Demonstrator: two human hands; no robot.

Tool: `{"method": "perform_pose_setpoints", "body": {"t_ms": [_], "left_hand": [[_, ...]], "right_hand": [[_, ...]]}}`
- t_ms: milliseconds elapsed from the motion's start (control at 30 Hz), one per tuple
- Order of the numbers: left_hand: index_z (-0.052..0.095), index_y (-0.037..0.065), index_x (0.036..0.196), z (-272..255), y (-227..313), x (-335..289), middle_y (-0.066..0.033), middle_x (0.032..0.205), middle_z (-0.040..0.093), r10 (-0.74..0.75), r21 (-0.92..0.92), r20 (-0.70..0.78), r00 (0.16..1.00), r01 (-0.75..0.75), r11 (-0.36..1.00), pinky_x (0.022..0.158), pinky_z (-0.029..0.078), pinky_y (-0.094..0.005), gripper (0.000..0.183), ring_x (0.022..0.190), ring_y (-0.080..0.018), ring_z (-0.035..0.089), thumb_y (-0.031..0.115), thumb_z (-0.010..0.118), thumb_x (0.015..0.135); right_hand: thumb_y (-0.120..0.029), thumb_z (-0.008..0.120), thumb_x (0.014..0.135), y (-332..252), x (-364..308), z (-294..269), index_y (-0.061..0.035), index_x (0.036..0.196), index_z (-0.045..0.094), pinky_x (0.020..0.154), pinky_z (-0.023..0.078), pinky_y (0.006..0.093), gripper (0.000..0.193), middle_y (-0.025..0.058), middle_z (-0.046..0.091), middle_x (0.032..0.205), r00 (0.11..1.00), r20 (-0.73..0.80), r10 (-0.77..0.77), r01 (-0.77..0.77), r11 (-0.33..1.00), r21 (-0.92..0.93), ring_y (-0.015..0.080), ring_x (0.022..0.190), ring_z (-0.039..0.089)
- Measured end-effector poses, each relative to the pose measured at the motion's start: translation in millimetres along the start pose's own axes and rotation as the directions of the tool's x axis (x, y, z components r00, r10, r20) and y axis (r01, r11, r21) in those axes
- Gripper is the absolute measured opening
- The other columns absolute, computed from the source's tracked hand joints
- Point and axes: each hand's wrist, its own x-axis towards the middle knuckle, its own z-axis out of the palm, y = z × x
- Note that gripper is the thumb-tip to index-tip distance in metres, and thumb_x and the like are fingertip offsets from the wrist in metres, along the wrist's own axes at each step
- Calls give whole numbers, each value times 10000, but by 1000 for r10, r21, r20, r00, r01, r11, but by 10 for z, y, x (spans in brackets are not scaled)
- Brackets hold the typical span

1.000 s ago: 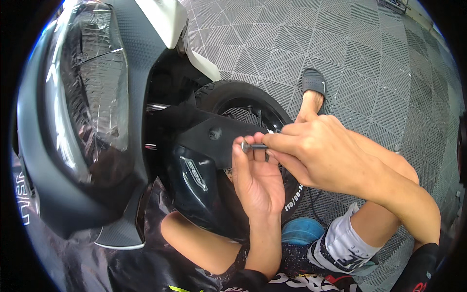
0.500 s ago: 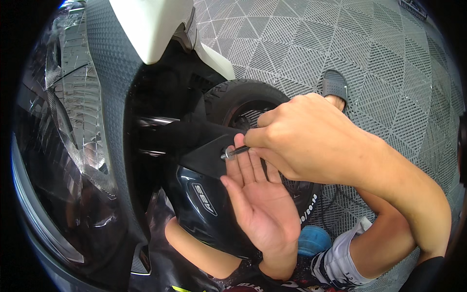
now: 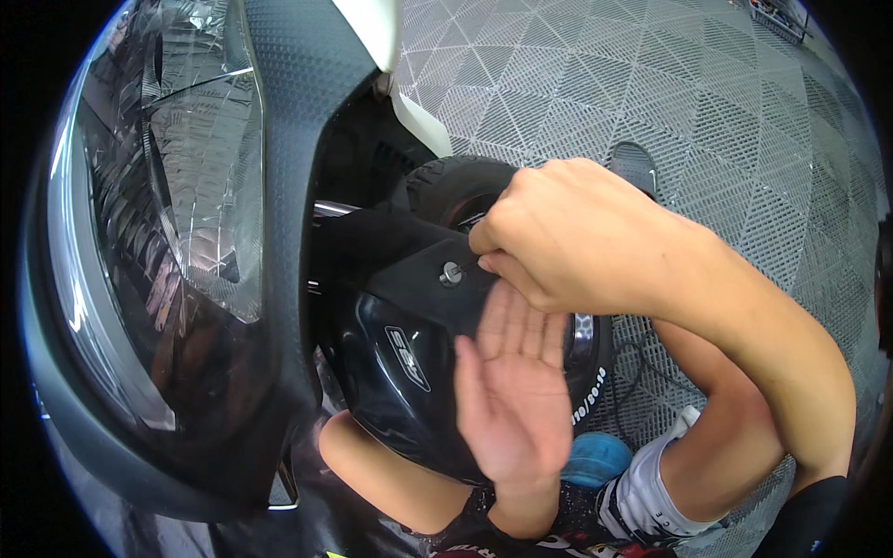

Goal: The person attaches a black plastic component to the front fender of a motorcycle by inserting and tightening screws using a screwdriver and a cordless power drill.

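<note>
My right hand (image 3: 567, 237) reaches in from the right, fingers closed round a thin dark rod-like tool (image 3: 472, 266). Most of the tool is hidden in the fist; its exact kind does not show. Its tip meets a silver bolt (image 3: 450, 273) at the dark side piece of the glossy black front fender (image 3: 372, 349). I cannot tell how deep the bolt sits. Below, my left hand (image 3: 521, 381) is open, palm up and bare, its fingertips just under the right fist.
The motorcycle's clear headlight (image 3: 200, 177) and textured dark fairing (image 3: 293, 84) fill the left. Behind my hands is the front tire (image 3: 437, 191). A blue round object (image 3: 595, 460) lies near my knee. Grey tiles (image 3: 521, 84) cover the floor; a sandal (image 3: 635, 167) stands beyond the wheel.
The view has shifted, so the motorcycle appears further right. My left hand has drawn down and away from the bolt, which its fingertips were beside before. My right hand keeps hold of the tool.
</note>
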Motion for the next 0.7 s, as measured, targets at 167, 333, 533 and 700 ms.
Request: {"method": "perform_pose_setpoints", "body": {"t_ms": [167, 333, 533, 700], "left_hand": [[534, 83, 1178, -462, -532, -193, -62, 1087, 598, 236, 313, -206, 950, -164, 935, 819, 457, -351, 225, 942, -164, 583, 273, 478, 1070], [516, 75, 1071, -357, -578, 56, 0, 938, 487, 613, 621, -358, 705, -310, 720, 840, 377, -295, 245, 914, -120, 484, 320, 515, 1067], [518, 50, 986, -280, -383, 139, -19, 933, 473, 615, 509, -361, 701, -404, 760, 830, 369, -301, 410, 864, -130, 437, 456, 527, 1046], [523, 86, 1015, -156, -219, 43, 13, 933, 489, 471, 280, -416, 777, -384, 880, 846, 369, -285, 429, 856, -110, 452, 507, 603, 991]], "right_hand": [[-123, 674, 783, -8, 23, -22, -21, 784, 733, 698, 577, 434, 117, 197, 704, 763, 994, 96, 48, -58, 993, 102, 374, 738, 709], [-137, 664, 806, 40, -105, 155, -38, 804, 750, 715, 573, 432, 132, 190, 696, 735, 998, 39, 55, -59, 993, 105, 361, 746, 712], [-135, 688, 752, -80, -66, 178, -38, 748, 746, 693, 586, 373, 113, 143, 678, 793, 960, -192, -204, 162, 963, -215, 292, 797, 706], [-10, 710, 719, -51, -142, 143, 3, 907, 732, 802, 576, 377, 190, 170, 622, 1009, 973, -168, -156, 142, 986, -91, 315, 995, 645]]}}
